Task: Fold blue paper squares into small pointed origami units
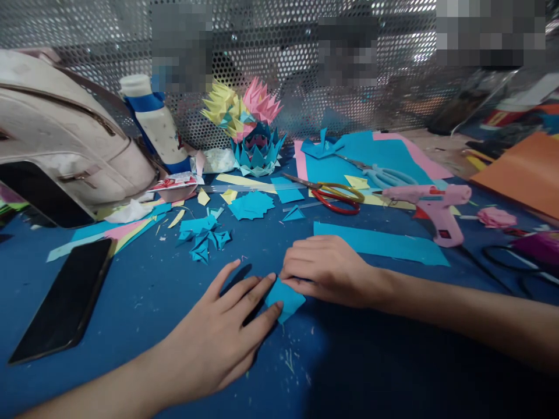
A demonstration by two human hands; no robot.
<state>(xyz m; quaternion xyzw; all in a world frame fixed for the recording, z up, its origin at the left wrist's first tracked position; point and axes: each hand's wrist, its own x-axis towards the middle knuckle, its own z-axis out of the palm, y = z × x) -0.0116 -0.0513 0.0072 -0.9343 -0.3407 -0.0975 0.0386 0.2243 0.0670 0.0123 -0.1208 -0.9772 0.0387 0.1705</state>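
A small piece of bright blue paper (286, 301) lies on the dark blue table before me. My left hand (233, 326) has its fingers stretched out and apart, with fingertips resting on the paper's left side. At the upper corner of the same piece, my right hand (325, 270) is closed, its thumb and fingers pinched at the paper and partly hiding it. Beyond my hands are folded blue paper pieces (203, 235), a stack of blue squares (251, 205) and a blue paper strip (379, 243).
Red-and-yellow-handled scissors (336, 196), light-blue-handled scissors (386, 176) and a pink glue gun (432, 203) lie at the back right. A folded paper flower model (255, 148) stands near the perforated metal screen. Phones (65, 297), a bottle (159, 128) and a pale backpack (78, 134) occupy the left.
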